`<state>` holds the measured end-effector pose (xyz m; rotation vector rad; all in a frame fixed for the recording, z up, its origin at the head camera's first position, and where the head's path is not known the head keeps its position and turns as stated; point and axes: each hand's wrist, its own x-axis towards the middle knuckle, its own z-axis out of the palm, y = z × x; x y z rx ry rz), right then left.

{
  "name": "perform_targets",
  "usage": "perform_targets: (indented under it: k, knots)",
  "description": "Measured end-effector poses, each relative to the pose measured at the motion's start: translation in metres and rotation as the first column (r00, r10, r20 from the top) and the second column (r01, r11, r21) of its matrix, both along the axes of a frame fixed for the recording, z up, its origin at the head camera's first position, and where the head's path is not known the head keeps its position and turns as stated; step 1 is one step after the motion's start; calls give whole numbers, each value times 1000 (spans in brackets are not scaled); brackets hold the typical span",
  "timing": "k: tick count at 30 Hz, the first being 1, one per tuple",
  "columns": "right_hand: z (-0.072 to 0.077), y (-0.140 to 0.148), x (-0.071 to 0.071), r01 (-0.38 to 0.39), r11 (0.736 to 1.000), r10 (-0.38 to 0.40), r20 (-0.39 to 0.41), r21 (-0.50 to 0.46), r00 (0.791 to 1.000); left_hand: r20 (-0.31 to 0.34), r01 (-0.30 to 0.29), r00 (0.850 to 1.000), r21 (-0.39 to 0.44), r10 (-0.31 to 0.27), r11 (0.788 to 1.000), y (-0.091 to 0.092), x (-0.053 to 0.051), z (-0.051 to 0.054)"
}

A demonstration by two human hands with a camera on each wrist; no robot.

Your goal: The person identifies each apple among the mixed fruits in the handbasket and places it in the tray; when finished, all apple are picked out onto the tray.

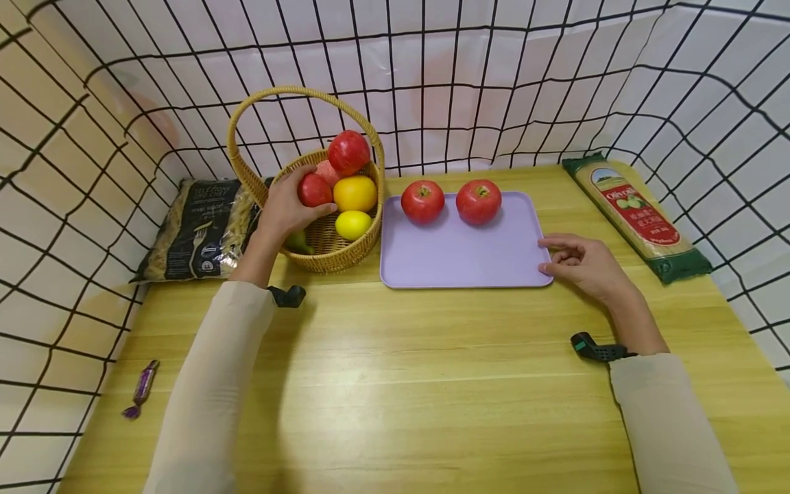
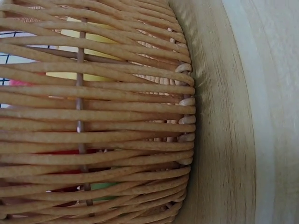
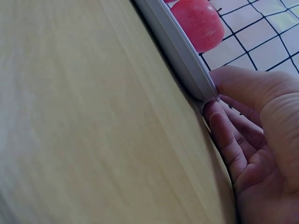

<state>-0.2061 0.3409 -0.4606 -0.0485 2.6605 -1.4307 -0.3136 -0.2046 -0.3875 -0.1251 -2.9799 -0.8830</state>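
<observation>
In the head view my left hand (image 1: 290, 202) reaches into a wicker basket (image 1: 336, 261) and holds a round red fruit (image 1: 315, 190), thumb on its near side. Beside that lie a larger red fruit (image 1: 349, 152), a bumpy pinkish one, an orange-yellow fruit (image 1: 356, 194), a lemon (image 1: 354, 225) and something green (image 1: 299, 241). The left wrist view shows mostly basket weave (image 2: 131, 114), with the hand out of sight. At the right, my right hand (image 1: 583, 264) pinches the edge of a lilac tray (image 1: 463, 257), which carries two tomatoes (image 1: 422, 202).
A black pasta bag (image 1: 191, 233) lies left of the basket. On the right lies a green-ended spaghetti packet (image 1: 638, 216). A purple-wrapped candy (image 1: 143, 385) is near the table's left edge. White grid-patterned cloth (image 1: 457, 96) surrounds the wooden table (image 1: 382, 391).
</observation>
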Motion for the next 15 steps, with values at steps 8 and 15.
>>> perform_targets:
  k: [8,15]
  knots:
    - [0,0,0,0,1000,0,0,2,1000,-33,-20,999,19,21,1000,2,5,3]
    - [0,0,0,-3,1000,3,-4,15,1000,-89,-60,993,143,73,988,1,13,6]
